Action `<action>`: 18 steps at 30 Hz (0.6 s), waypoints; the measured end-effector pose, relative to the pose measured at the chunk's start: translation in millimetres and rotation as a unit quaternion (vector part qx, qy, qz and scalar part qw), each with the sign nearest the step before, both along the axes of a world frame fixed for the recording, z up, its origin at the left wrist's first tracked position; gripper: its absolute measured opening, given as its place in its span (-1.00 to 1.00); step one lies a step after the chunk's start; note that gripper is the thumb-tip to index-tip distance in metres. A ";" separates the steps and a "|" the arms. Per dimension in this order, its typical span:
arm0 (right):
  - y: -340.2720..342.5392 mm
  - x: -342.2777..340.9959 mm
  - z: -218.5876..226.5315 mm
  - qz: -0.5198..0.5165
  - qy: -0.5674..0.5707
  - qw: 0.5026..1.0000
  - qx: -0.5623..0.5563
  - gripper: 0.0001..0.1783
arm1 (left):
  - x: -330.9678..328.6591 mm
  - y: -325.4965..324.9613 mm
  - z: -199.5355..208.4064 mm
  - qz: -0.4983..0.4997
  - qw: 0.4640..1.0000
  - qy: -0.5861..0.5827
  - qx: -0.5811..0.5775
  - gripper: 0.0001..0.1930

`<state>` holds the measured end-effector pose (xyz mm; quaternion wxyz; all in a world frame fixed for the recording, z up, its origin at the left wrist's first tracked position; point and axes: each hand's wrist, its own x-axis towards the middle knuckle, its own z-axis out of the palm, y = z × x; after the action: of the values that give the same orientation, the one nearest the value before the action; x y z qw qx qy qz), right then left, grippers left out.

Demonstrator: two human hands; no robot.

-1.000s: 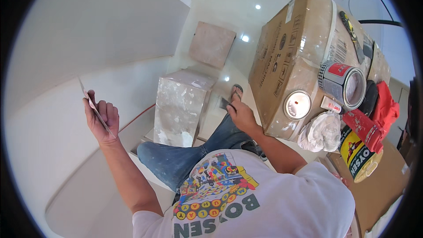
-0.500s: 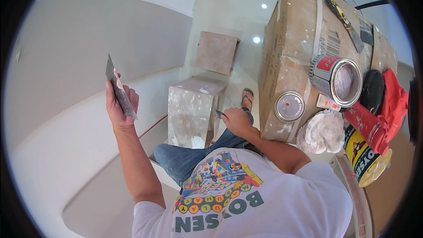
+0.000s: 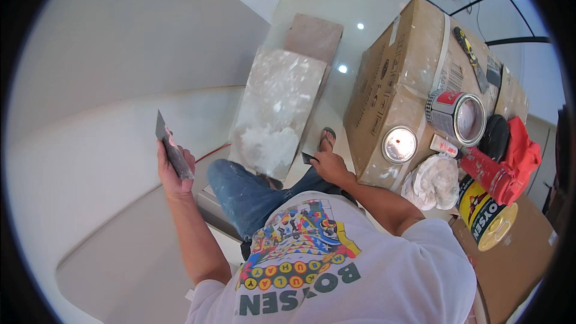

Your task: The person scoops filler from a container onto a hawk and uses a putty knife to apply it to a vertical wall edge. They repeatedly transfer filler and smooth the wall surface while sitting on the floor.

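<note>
The left hand [image 3: 174, 171] was closed around a putty knife [image 3: 173, 151], blade raised beside the pale curved wall [image 3: 108, 144]. The right hand [image 3: 329, 167] gripped a small dark tool [image 3: 306, 158], too little of it showing to tell what kind, near the board [image 3: 276, 114], which carried a heap of white putty [image 3: 264, 147]. No fresh putty showed on the wall, so most of the spreading appeared left to do. An opened can [image 3: 459, 117] stood on the carton [image 3: 408, 84].

The person wears a white short-sleeved T-shirt [image 3: 336, 276] with a bright multicoloured print, paint-flecked blue jeans [image 3: 243, 189], and a flip-flop sandal [image 3: 327, 138].
</note>
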<state>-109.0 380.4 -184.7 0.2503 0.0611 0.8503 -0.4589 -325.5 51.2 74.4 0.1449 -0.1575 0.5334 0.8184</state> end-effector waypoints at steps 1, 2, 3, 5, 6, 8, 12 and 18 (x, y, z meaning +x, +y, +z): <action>2.0 1.3 -1.3 0.012 -0.010 1.000 0.011 -0.69 | 8.1 -7.8 -4.3 0.015 1.000 -0.008 0.005 -0.56; 4.0 2.8 -1.2 0.006 -0.002 0.999 0.031 -0.69 | 16.5 -14.4 -5.5 0.033 0.999 -0.016 0.022 -0.54; 6.0 4.1 -2.0 0.005 0.002 0.998 0.055 -0.69 | 25.6 -20.4 -10.4 0.042 0.999 -0.022 0.006 -0.53; 8.7 5.7 -2.4 -0.005 0.006 0.997 0.076 -0.68 | 44.6 -29.9 -21.5 0.062 0.997 -0.032 0.010 -0.50; 9.8 5.5 -2.7 -0.015 0.005 0.997 0.073 -0.66 | 51.9 -34.3 -27.1 0.022 0.999 -0.010 0.028 -0.49; 12.8 6.0 -3.8 -0.040 0.006 0.997 0.061 -0.66 | 67.6 -38.3 -42.5 0.097 0.992 -0.076 -0.002 -0.51; 17.2 8.6 -13.6 -0.081 0.013 0.994 0.072 -0.74 | 96.8 -44.3 -66.1 0.100 0.988 -0.103 0.056 -0.42; 14.0 2.0 -25.3 -0.132 0.031 0.988 0.069 -0.77 | 109.0 -56.2 -92.2 0.054 0.991 -0.105 0.057 -0.44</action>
<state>-107.1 394.4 -210.0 0.1563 0.1753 0.8717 -0.4301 -216.5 -5.0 -17.8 0.1645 -0.2624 0.4586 0.8329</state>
